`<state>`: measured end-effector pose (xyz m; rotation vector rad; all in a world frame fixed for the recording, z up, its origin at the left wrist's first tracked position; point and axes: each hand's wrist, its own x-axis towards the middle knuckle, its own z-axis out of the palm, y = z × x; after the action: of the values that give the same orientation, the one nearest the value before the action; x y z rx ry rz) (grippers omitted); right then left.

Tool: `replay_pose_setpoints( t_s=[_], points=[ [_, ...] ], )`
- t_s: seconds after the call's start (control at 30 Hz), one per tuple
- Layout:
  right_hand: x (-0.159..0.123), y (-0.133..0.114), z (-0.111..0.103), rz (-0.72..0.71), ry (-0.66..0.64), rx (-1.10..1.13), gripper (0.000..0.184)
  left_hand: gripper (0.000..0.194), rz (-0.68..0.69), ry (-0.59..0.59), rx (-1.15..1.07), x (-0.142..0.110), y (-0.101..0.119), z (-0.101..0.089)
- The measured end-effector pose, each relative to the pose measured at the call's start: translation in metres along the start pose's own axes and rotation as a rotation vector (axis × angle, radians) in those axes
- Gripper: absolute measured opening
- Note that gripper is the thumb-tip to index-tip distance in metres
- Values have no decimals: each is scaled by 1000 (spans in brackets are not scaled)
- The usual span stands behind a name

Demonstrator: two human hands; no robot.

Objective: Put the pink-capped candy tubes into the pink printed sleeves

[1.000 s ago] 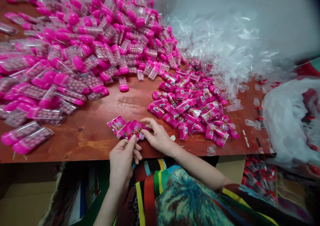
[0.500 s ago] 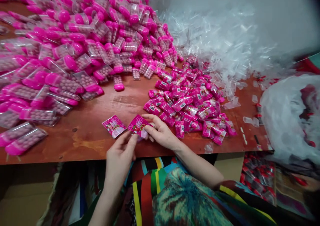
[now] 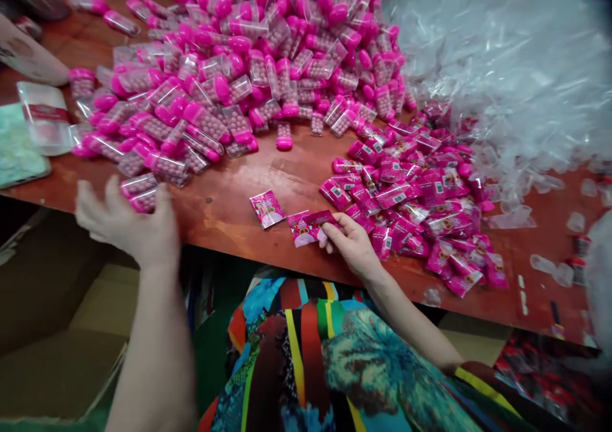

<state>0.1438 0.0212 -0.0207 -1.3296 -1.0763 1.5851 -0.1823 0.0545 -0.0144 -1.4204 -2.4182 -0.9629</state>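
My right hand (image 3: 352, 246) rests at the table's near edge, its fingers pinched on a few flat pink printed labels (image 3: 310, 223). One more loose pink label (image 3: 268, 208) lies just left of them. My left hand (image 3: 128, 228) is far to the left with its fingers spread and blurred. It reaches over two pink-capped clear tubes of candy balls (image 3: 141, 194) at the table's edge. A big heap of the same tubes (image 3: 248, 69) covers the back left of the red-brown table (image 3: 224, 196).
A pile of pink labelled packs (image 3: 411, 190) lies right of my right hand, with a mound of clear plastic sleeves (image 3: 502, 69) behind it. Another person's arm (image 3: 29, 59) shows at the far left, near a clear packet (image 3: 45, 118). A cardboard box (image 3: 57, 355) sits below.
My left hand let go of the labels and swung left to the tubes at the table edge. My right hand keeps the labels. The view turned left.
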Motion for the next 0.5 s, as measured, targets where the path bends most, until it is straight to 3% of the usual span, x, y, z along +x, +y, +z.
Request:
replay_pose_setpoints(
  t_s=[0.07,0.17,0.23,0.37,0.5],
  points=[
    [0,4,2,8,-5,7,30,71,-42,-31,0,17,-18,11],
    [3,9,6,27,-6,17,32,74,88,-187,-3,21,-14,25],
    [4,10,7,40,-3,21,34,75,95,-219,-12,15,2,33],
    [7,11,5,50,-2,10,35,84,-16,-203,-102,6,38,50],
    [7,12,4,40,-5,-13,37,74,31,-285,-236,5,71,69]
  ],
)
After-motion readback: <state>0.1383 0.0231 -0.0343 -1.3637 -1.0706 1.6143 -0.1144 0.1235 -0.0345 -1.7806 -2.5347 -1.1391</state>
